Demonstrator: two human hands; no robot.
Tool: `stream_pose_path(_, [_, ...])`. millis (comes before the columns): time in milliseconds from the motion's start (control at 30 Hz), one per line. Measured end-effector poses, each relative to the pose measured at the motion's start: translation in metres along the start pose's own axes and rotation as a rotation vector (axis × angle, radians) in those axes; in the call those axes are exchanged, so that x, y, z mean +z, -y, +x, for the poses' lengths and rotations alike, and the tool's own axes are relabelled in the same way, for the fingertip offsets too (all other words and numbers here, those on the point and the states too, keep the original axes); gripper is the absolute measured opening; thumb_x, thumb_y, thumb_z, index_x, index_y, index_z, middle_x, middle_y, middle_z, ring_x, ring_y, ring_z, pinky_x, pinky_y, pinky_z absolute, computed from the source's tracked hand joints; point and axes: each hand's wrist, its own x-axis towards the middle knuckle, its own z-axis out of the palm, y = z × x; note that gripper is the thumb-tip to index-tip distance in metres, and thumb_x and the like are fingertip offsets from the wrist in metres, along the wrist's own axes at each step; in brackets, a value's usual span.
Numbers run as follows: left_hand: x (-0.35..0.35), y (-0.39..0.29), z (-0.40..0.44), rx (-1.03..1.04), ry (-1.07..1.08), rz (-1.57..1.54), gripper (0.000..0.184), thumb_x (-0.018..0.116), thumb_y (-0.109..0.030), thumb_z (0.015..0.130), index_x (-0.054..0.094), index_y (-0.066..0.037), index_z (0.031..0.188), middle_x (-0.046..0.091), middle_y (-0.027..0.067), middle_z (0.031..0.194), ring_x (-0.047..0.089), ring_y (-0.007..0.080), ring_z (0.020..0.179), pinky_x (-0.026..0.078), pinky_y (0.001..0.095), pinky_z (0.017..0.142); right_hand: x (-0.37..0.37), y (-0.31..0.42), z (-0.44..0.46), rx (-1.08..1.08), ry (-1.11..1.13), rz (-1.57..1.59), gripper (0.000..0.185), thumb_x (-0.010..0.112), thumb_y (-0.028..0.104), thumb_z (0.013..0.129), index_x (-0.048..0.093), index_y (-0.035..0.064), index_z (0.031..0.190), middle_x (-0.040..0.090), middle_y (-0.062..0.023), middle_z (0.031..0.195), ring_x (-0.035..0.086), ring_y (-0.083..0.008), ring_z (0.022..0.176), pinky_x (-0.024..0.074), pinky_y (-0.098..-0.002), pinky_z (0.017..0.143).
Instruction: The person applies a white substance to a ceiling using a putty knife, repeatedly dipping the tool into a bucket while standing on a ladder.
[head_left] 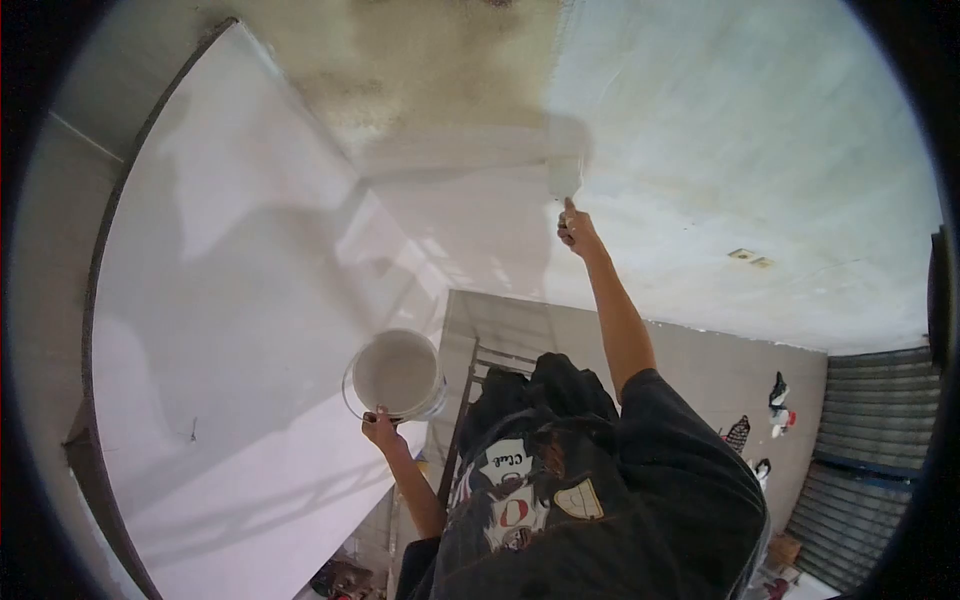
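My right hand [577, 228] is raised with its fingers wrapped round the handle of a wide, pale brush [564, 176]. The brush's flat head lies against or very near the wall, where a whiter surface meets a yellowish, stained patch [430, 70]. Lower and to the left, my left hand [381, 428] grips the rim of a round bucket [397, 372]. Pale grey-white matter shows inside the bucket, and its wire handle hangs at the left side.
A white wall [240, 260] with shadows stands at the left. Behind my body is a dark metal ladder or frame [462, 400]. Far below are the tiled floor [690, 360], scattered items [780, 405] and a grey slatted shutter [870, 430]. An outlet box [750, 257] sits in the right wall.
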Motion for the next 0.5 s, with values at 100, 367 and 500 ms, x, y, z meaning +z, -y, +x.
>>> stream_pose_path(100, [0.003, -0.004, -0.006, -0.015, 0.0, 0.053, 0.023, 0.055, -0.001, 0.068, 0.034, -0.006, 0.06, 0.04, 0.0024, 0.058, 0.041, 0.0099, 0.05, 0.038, 0.0248, 0.043, -0.023, -0.065, 0.065, 0.18, 0.018, 0.325, 0.039, 0.034, 0.037, 0.087, 0.034, 0.0085, 0.06, 0.032, 0.0004, 0.049, 0.032, -0.0088, 0.037, 0.0187, -0.0195, 0.029])
stream_pose_path(367, [0.001, -0.001, -0.007, -0.01, 0.002, 0.05, 0.023, 0.055, -0.002, 0.068, 0.034, -0.006, 0.061, 0.041, 0.0023, 0.058, 0.041, 0.0103, 0.051, 0.038, 0.0252, 0.044, 0.025, 0.03, 0.014, -0.007, 0.068, 0.456, 0.031, 0.037, 0.028, 0.087, 0.036, 0.0057, 0.067, 0.035, -0.0021, 0.055, 0.033, -0.0097, 0.042, 0.019, -0.019, 0.029])
stream_pose_path(500, [0.004, -0.006, -0.006, -0.005, -0.003, 0.06, 0.024, 0.055, -0.002, 0.069, 0.033, -0.006, 0.061, 0.04, 0.0025, 0.058, 0.041, 0.0106, 0.052, 0.039, 0.0255, 0.044, 0.043, 0.096, -0.045, -0.093, 0.16, 0.461, 0.029, 0.038, 0.029, 0.087, 0.036, 0.0057, 0.07, 0.035, -0.0003, 0.057, 0.033, -0.0081, 0.043, 0.0188, -0.0173, 0.03])
